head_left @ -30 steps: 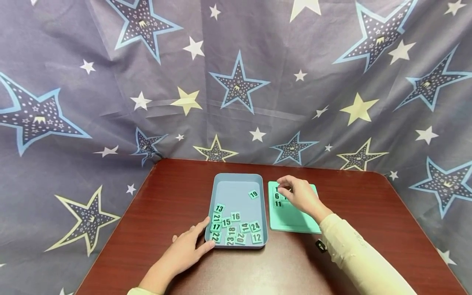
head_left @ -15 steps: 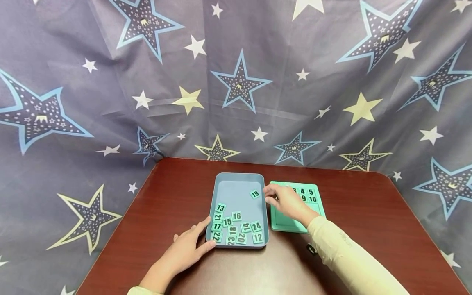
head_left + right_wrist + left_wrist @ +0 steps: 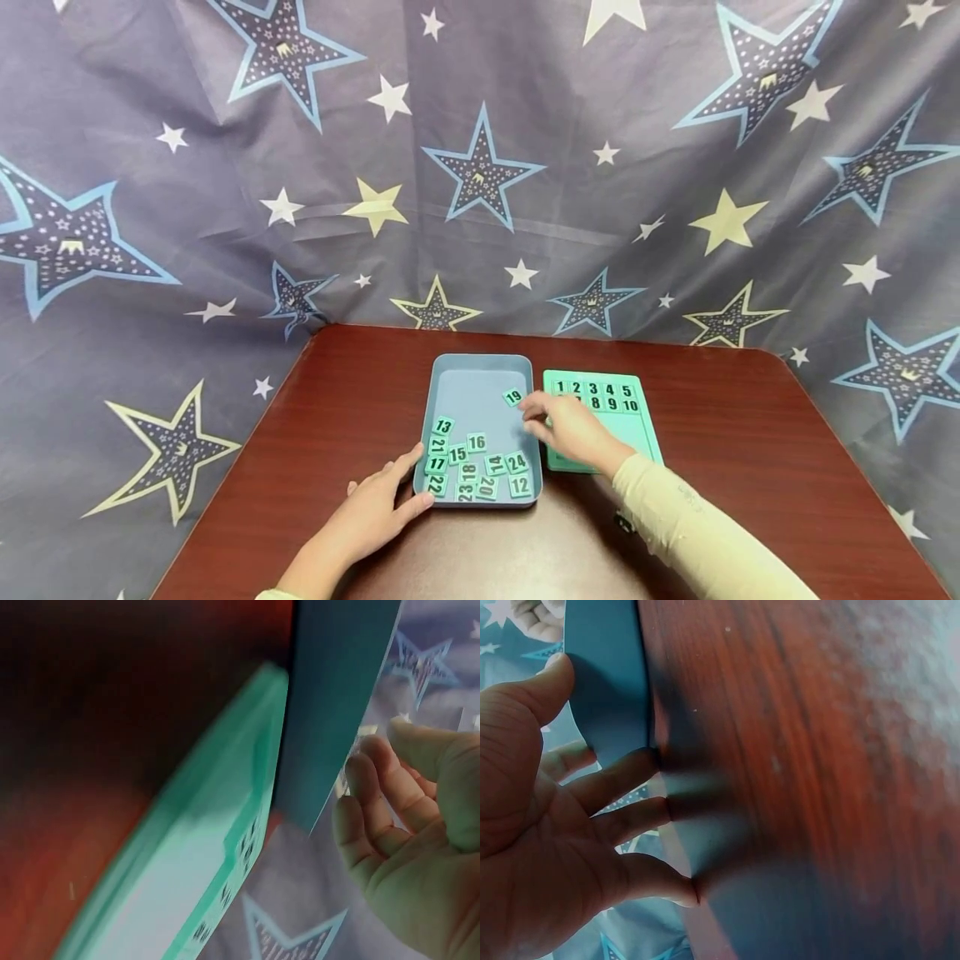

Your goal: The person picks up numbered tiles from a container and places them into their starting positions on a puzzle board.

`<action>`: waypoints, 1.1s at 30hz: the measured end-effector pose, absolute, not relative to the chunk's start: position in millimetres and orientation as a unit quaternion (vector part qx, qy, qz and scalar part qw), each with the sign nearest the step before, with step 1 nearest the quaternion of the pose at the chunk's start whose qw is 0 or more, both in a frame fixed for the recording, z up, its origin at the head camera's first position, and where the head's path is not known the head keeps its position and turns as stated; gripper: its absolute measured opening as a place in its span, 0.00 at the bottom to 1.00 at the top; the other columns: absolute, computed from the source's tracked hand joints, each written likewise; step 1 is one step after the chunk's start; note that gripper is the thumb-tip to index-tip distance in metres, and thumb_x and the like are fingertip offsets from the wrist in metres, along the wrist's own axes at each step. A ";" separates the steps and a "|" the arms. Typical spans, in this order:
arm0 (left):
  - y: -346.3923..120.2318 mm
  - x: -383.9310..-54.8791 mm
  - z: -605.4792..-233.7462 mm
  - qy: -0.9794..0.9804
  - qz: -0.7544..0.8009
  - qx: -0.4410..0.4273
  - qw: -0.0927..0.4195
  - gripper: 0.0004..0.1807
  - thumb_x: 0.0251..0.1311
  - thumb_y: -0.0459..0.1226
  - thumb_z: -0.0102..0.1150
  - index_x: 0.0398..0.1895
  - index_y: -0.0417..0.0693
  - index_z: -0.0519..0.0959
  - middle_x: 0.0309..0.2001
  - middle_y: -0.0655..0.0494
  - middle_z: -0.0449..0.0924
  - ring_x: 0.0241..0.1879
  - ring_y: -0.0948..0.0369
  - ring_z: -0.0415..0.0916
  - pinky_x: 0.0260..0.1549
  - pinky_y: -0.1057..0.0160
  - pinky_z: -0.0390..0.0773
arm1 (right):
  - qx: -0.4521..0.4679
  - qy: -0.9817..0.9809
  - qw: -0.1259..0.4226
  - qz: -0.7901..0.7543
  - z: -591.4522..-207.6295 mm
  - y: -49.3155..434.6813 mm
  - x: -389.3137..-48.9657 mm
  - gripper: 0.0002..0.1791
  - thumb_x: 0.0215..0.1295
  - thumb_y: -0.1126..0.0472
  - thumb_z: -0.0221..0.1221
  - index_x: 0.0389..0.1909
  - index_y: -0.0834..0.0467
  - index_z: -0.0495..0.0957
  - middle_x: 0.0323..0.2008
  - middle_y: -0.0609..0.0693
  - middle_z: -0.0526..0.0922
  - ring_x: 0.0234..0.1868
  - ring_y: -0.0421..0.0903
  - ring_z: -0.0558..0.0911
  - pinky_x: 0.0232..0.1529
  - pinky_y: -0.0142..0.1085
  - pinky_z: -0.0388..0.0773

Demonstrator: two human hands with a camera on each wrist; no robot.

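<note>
A blue-grey tray [image 3: 480, 379] lies on the table, with green number tiles gathered mostly at its near end. My left hand [image 3: 382, 504] is at the tray's near left corner. In the left wrist view its fingers [image 3: 626, 780] spread along the tray's outer wall and the thumb lies at the rim. My right hand [image 3: 566, 425] reaches over the tray's right wall, fingertips beside the tile marked 19 [image 3: 513, 397]. Nothing shows between those fingers [image 3: 375, 780] in the right wrist view. A green number board [image 3: 630, 429] sits partly behind this hand, with rows 1 to 10 at its top.
The tray and the board stand side by side on a reddish-brown wooden table [image 3: 360, 400]. Other tiles, such as 16 [image 3: 476, 442] and 12 [image 3: 519, 485], lie loose in the tray. A starry curtain [image 3: 480, 250] hangs behind the table's far edge.
My right hand has moved left from over the board to the tray, beside the 19 tile. The board's top rows now show. The left hand stays at the tray corner.
</note>
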State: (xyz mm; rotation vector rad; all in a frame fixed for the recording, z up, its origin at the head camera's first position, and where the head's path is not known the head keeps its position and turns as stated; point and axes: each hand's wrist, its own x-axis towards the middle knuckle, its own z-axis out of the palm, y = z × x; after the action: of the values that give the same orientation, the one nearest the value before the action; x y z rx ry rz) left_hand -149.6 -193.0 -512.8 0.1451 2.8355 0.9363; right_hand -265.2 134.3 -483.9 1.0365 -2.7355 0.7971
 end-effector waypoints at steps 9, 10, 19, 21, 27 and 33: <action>-195.5 -144.0 -511.0 0.945 0.315 0.041 0.079 0.42 0.71 0.57 0.66 0.84 0.62 0.63 0.77 0.45 0.73 0.79 0.36 0.66 0.65 0.12 0.53 | 0.405 -0.897 0.104 0.141 -495.6 104.2 -224.7 0.13 0.63 0.62 0.75 0.48 0.54 0.88 0.43 0.46 0.93 0.45 0.45 0.90 0.49 0.43 0.82; -195.5 -143.9 -511.2 0.945 0.314 0.041 0.079 0.42 0.71 0.57 0.66 0.84 0.62 0.64 0.77 0.45 0.73 0.78 0.36 0.66 0.65 0.12 0.53 | 0.408 -0.897 0.106 0.136 -496.4 103.0 -222.4 0.13 0.62 0.62 0.75 0.47 0.54 0.88 0.43 0.45 0.93 0.44 0.45 0.90 0.48 0.43 0.82; -194.8 -149.6 -510.3 0.947 0.309 0.050 0.075 0.42 0.71 0.57 0.66 0.85 0.64 0.63 0.78 0.49 0.72 0.79 0.37 0.66 0.66 0.13 0.53 | 0.423 -0.888 0.048 0.175 -488.8 112.5 -231.1 0.13 0.65 0.70 0.70 0.49 0.56 0.87 0.39 0.46 0.92 0.43 0.44 0.89 0.50 0.40 0.86; -195.2 -150.5 -508.7 0.947 0.308 0.052 0.071 0.42 0.71 0.57 0.66 0.85 0.63 0.63 0.78 0.48 0.72 0.79 0.37 0.66 0.66 0.13 0.53 | 0.426 -0.889 0.008 0.167 -481.3 113.7 -235.8 0.14 0.64 0.70 0.71 0.49 0.55 0.88 0.35 0.43 0.92 0.42 0.43 0.87 0.49 0.39 0.85; -195.7 -148.4 -511.5 0.949 0.303 0.052 0.068 0.42 0.71 0.57 0.66 0.84 0.63 0.64 0.77 0.48 0.73 0.78 0.37 0.67 0.65 0.13 0.55 | 0.450 -0.889 -0.056 0.069 -471.8 103.9 -239.2 0.20 0.51 0.58 0.81 0.47 0.50 0.90 0.24 0.35 0.88 0.33 0.37 0.85 0.43 0.37 0.81; -193.8 -147.7 -514.0 0.948 0.307 0.051 0.068 0.42 0.71 0.57 0.66 0.84 0.63 0.64 0.77 0.48 0.73 0.78 0.37 0.67 0.65 0.13 0.55 | 0.441 -0.897 0.006 -0.024 -480.1 96.7 -230.3 0.25 0.47 0.51 0.83 0.48 0.47 0.90 0.31 0.38 0.90 0.33 0.42 0.86 0.40 0.38 0.78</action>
State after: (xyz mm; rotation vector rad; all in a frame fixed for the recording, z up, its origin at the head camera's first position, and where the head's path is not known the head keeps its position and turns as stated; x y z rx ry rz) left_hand -147.7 -193.8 -514.0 0.1544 2.8542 0.9255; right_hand -230.3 96.7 -480.1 1.3806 -2.8085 -0.0748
